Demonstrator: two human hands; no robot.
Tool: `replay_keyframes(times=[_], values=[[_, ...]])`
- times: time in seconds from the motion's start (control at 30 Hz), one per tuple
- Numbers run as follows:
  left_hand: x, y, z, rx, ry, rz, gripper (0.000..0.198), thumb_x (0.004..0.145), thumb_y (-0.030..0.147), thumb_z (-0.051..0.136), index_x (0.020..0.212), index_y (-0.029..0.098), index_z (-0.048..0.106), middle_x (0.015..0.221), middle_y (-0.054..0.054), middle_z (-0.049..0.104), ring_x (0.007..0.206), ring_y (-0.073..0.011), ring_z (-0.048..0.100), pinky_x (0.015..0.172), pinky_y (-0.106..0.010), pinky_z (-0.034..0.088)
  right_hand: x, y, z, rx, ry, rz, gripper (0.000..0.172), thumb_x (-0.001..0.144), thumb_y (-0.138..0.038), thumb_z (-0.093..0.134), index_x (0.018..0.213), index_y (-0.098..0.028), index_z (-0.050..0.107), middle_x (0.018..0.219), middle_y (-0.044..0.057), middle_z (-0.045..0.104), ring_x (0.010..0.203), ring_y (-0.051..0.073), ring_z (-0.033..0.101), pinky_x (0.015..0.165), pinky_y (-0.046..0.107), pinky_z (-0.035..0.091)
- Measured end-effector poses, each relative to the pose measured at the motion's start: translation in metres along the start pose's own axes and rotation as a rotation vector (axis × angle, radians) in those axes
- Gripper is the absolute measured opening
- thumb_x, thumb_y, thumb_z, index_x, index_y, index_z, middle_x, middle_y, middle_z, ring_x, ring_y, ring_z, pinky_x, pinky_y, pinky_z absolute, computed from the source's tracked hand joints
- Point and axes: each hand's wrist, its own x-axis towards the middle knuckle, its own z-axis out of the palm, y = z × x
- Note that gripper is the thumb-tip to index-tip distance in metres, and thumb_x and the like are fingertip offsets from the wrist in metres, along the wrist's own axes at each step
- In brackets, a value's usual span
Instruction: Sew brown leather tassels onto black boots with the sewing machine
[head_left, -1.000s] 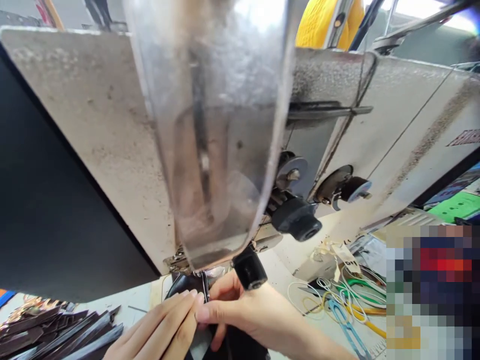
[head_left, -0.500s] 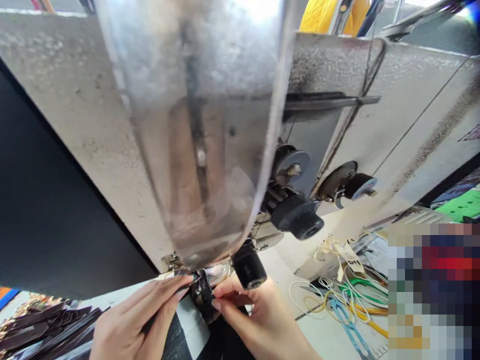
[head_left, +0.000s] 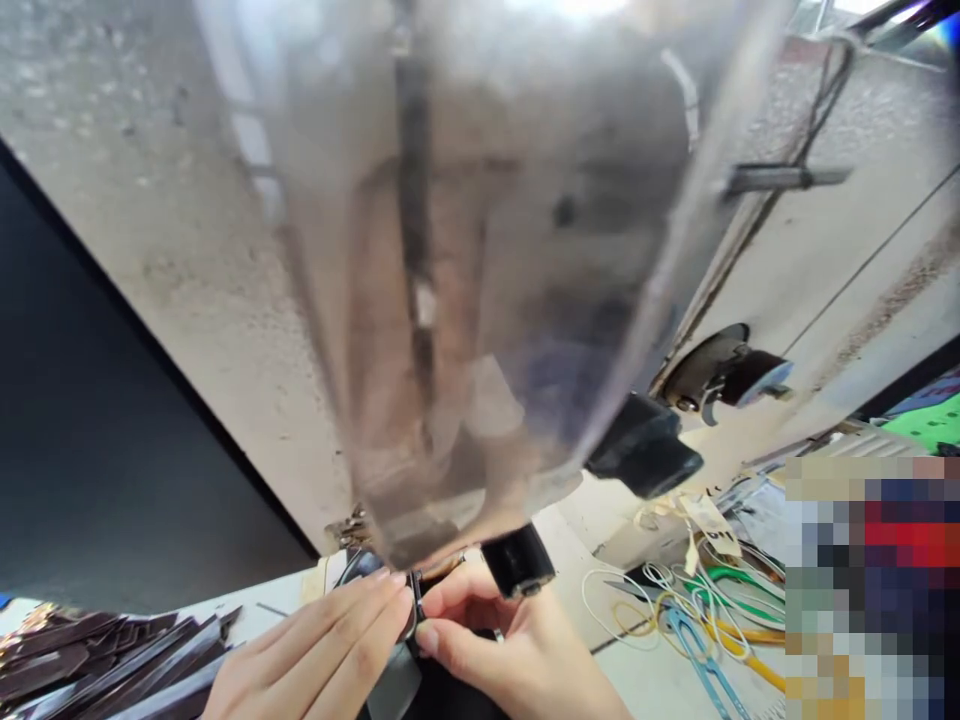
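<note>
The dark piece stands on edge under the machine, just below the clear guard. I pinch it from both sides: my left hand has its fingers together and its tips pressed to the piece, and my right hand nips it between thumb and forefinger beside the black knob. I'd say it is only being set in place, since the guard hides any stitching, and the strips at my left look unsewn, while the scissors lie untouched on the table.
</note>
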Motion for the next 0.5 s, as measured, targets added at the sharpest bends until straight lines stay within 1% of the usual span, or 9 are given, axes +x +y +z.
replay_keyframes(times=[0.07,0.13,0.2,0.27,0.33,0.4,0.5], values=[[0.002,-0.008,-0.003,-0.001,-0.041,0.087,0.025,0.093,0.018,0.054,0.109,0.019,0.073,0.1,-0.002,0.08,0.096,-0.0186,0.077,0.095,-0.027,0.06,0.002,0.001,0.001,0.029,0.015,0.006,0.031,0.077,-0.047,0.085,0.089,-0.019,0.078,0.088,0.003,0.073,0.082,0.014,0.063,0.077,0.022,0.048],[0.004,-0.02,-0.011,-0.001,-0.144,0.213,0.031,0.094,0.015,0.053,0.12,0.02,0.069,0.107,-0.001,0.079,0.099,-0.0167,0.076,0.097,-0.023,0.058,0.003,0.002,0.006,0.078,0.043,-0.006,0.033,0.074,-0.049,0.087,0.084,-0.019,0.078,0.084,0.002,0.073,0.079,0.013,0.063,0.077,0.021,0.05],[0.006,-0.029,-0.019,0.014,-0.263,0.279,0.036,0.097,0.015,0.05,0.13,0.019,0.064,0.116,-0.001,0.077,0.106,-0.015,0.073,0.102,-0.02,0.054,0.004,0.004,0.011,0.137,0.086,-0.044,0.033,0.072,-0.049,0.088,0.079,-0.018,0.078,0.078,0.001,0.071,0.074,0.012,0.062,0.075,0.022,0.051],[0.007,-0.032,-0.026,0.039,-0.343,0.267,0.037,0.1,0.017,0.046,0.135,0.018,0.059,0.124,0.0,0.074,0.115,-0.014,0.069,0.108,-0.02,0.049,0.004,0.005,0.017,0.171,0.148,-0.092,0.031,0.072,-0.047,0.088,0.077,-0.018,0.078,0.076,0.001,0.071,0.07,0.012,0.061,0.073,0.022,0.051],[0.009,-0.03,-0.03,0.057,-0.375,0.238,0.036,0.103,0.019,0.042,0.135,0.019,0.059,0.126,0.001,0.073,0.118,-0.0123,0.067,0.111,-0.019,0.044,0.003,0.005,0.022,0.182,0.219,-0.111,0.029,0.072,-0.046,0.088,0.08,-0.019,0.08,0.075,0.002,0.072,0.068,0.013,0.061,0.07,0.022,0.051],[0.013,-0.025,-0.031,0.067,-0.385,0.189,0.033,0.105,0.023,0.039,0.13,0.021,0.061,0.123,0.002,0.074,0.115,-0.0099,0.068,0.111,-0.016,0.042,0.002,0.004,0.026,0.167,0.261,-0.113,0.028,0.071,-0.044,0.088,0.081,-0.019,0.081,0.075,0.003,0.073,0.068,0.013,0.062,0.069,0.021,0.051],[0.024,-0.019,-0.029,0.021,-0.384,0.108,0.029,0.106,0.026,0.039,0.119,0.024,0.064,0.11,0.003,0.077,0.103,-0.0061,0.071,0.102,-0.011,0.045,0.0,-0.001,0.028,0.129,0.284,-0.121,0.024,0.072,-0.041,0.086,0.08,-0.02,0.081,0.076,0.003,0.074,0.069,0.014,0.062,0.067,0.022,0.049]])
